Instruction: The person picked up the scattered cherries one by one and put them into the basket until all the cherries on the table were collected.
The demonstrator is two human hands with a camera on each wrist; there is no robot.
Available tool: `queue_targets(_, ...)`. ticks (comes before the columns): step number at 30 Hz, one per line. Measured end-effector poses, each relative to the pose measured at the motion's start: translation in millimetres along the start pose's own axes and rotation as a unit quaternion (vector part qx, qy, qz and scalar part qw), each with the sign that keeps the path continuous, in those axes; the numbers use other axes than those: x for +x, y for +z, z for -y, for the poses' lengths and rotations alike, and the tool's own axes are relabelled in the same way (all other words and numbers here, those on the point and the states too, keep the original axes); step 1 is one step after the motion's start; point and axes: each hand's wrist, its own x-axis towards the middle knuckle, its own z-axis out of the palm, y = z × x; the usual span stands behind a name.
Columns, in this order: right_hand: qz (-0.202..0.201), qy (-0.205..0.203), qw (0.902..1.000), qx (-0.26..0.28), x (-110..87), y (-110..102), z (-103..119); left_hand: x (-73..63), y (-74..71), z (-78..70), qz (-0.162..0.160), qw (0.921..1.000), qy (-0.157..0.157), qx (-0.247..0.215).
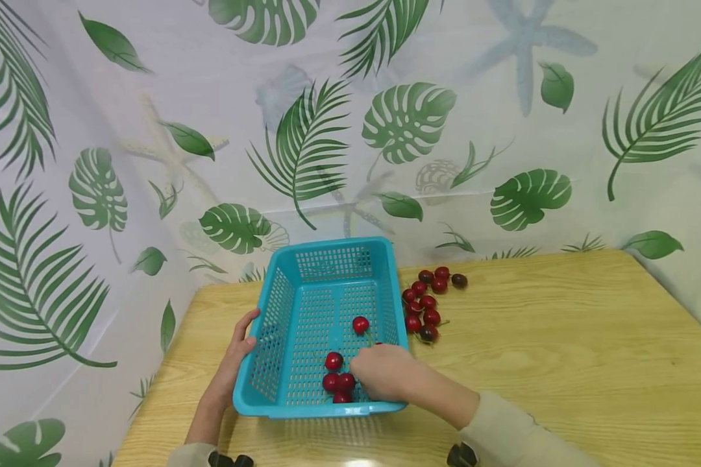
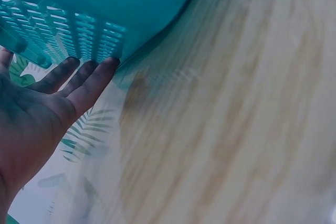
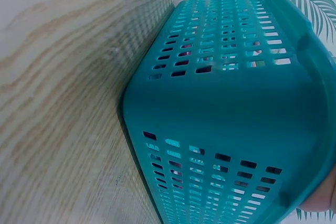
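A blue plastic basket (image 1: 315,410) with slotted walls stands on the wooden table. My left hand (image 1: 233,363) is at its left side; in the left wrist view, the straight fingers (image 2: 92,90) reach to the slotted wall. Over the right near corner, my right hand (image 1: 385,373) dips into the basket, back of the hand up and fingertips hidden, so I cannot tell whether it holds a cherry. Several red cherries (image 1: 334,361) lie just left of that hand. One more cherry (image 1: 360,325) lies farther back, and another peeks out behind the knuckles.
Outside the basket's right wall, a loose group of dark red cherries (image 1: 428,302) lies on the table (image 1: 561,337). A leaf-patterned cloth (image 1: 473,130) hangs behind the table and along its left side. The basket's far end comes close to the back cloth.
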Motion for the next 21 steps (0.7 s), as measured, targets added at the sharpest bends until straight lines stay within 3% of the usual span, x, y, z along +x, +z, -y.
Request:
queue_targets(7,0.002,0.022,0.9997,-0.007,0.1,-1.3,3.5,-1.4,-1.1,0.7,0.001,1.0,-0.002,-0.001)
queue_targets(12,-0.007,0.018,0.9996,-0.021,0.0,-2.3,3.4,-0.1,-1.7,0.9,-0.001,1.0,0.002,0.001)
queue_targets(21,-0.025,0.002,0.9997,0.006,-1.9,-1.5,0.8,1.7,-3.0,2.8,0.009,0.9999,0.008,0.0)
